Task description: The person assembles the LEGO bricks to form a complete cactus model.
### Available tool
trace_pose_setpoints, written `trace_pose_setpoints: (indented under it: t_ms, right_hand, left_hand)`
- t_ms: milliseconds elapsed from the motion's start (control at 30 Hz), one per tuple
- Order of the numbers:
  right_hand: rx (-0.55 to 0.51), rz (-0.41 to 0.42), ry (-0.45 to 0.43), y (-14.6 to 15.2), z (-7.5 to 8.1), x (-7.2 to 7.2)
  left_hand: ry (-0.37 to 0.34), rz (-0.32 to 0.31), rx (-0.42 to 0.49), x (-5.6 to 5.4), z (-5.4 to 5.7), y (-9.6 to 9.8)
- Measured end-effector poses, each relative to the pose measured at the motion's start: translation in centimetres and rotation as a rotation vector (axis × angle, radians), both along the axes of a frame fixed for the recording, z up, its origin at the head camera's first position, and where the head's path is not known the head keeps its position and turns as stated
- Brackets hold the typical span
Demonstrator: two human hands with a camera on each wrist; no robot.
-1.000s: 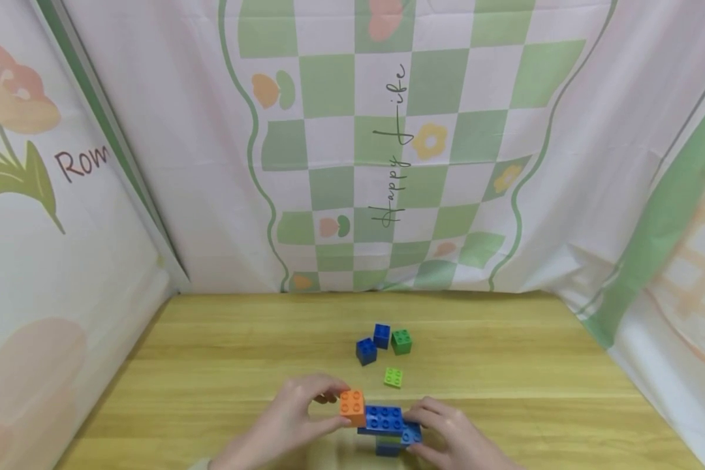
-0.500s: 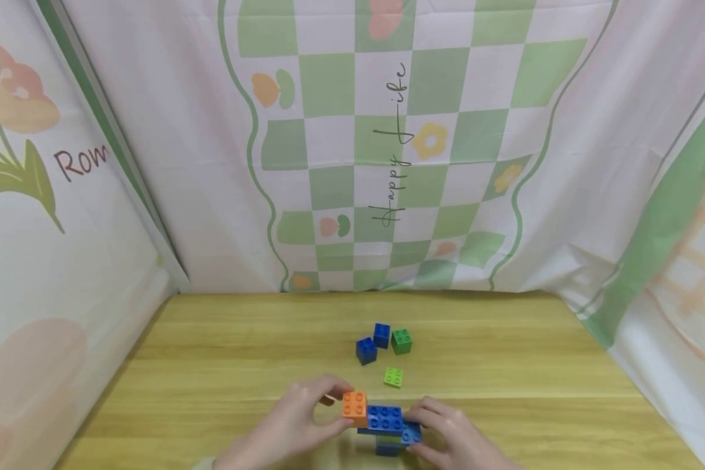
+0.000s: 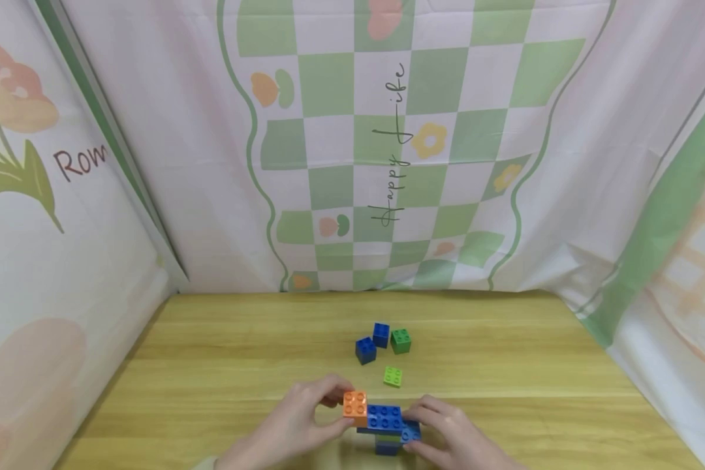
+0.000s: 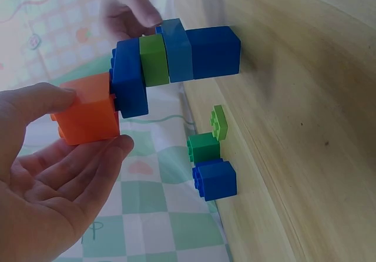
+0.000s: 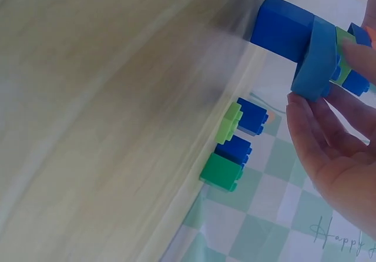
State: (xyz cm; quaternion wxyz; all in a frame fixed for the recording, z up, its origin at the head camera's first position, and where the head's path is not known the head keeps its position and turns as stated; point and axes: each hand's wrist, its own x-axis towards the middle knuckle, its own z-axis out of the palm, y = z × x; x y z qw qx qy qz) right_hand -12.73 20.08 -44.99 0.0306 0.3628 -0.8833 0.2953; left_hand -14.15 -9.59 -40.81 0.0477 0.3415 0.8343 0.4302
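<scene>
At the front of the table stands a small tower of toy building bricks. A dark blue brick (image 4: 216, 51) forms its base, followed upward by a lighter blue brick (image 5: 318, 59), a light green brick (image 4: 154, 60) and a long dark blue brick (image 3: 384, 418). My left hand (image 3: 294, 418) pinches an orange brick (image 4: 89, 110) between thumb and fingers. It sits against the studded top at the long brick's left end; whether it is fully seated I cannot tell. With thumb and fingers, my right hand (image 3: 455, 434) grips the projecting right end of the lighter blue brick.
Behind the tower, loose bricks lie on the wooden table (image 3: 241, 339): a flat lime green one (image 3: 393, 376), a green one (image 3: 401, 341) and two dark blue ones, one nearer (image 3: 365, 350), one farther (image 3: 380, 335). A patterned curtain (image 3: 382, 143) hangs along the back edge.
My left hand has shifted slightly to the right with the orange brick, bringing it closer over the long dark blue brick's end. The right hand and the tower have stayed put.
</scene>
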Motion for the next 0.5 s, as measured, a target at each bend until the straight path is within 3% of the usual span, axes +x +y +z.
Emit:
trace_pose_setpoints:
  t_ms: [167,500]
  right_hand:
    - [-0.054,-0.008,0.103,-0.5,0.2,0.0]
    - [-0.083,-0.027,0.096,-1.1,1.2,0.2]
  left_hand:
    - [0.026,-0.009,0.014,-0.2,-0.3,0.0]
    - [0.03,-0.007,0.021,-0.1,-0.2,0.1]
